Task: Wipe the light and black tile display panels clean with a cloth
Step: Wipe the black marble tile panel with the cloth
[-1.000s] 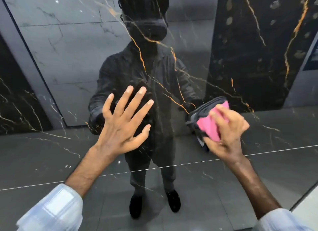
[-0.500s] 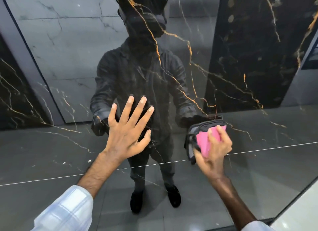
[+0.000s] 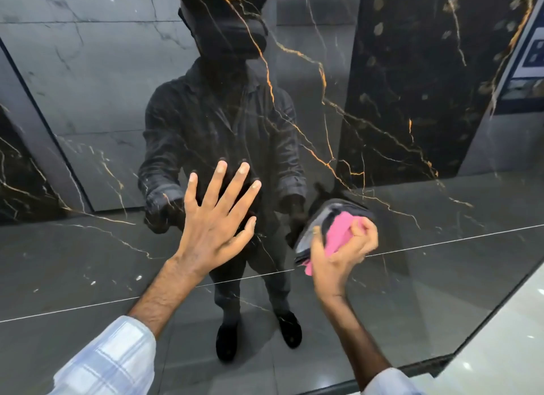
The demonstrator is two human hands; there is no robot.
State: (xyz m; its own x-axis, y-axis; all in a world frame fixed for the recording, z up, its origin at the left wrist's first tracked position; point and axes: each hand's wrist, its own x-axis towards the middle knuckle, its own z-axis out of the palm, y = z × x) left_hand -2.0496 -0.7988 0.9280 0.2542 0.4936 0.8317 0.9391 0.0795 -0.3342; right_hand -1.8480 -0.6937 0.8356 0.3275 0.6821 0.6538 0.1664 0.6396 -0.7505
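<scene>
A glossy black tile panel with gold veins fills the view and mirrors a person standing in front of it. My left hand presses flat against the panel at the centre, fingers spread and straight. To its right, my right hand grips a bunched pink cloth and holds it against the panel's surface. The cloth's dark reflection shows just above it on the tile.
The panel's lower right edge runs diagonally, with a pale glossy floor beyond it. Reflections of grey and black tile panels and a poster show in the surface.
My right hand has slid the pink cloth downward and a little left across the panel. My left hand has stayed flat on the tile.
</scene>
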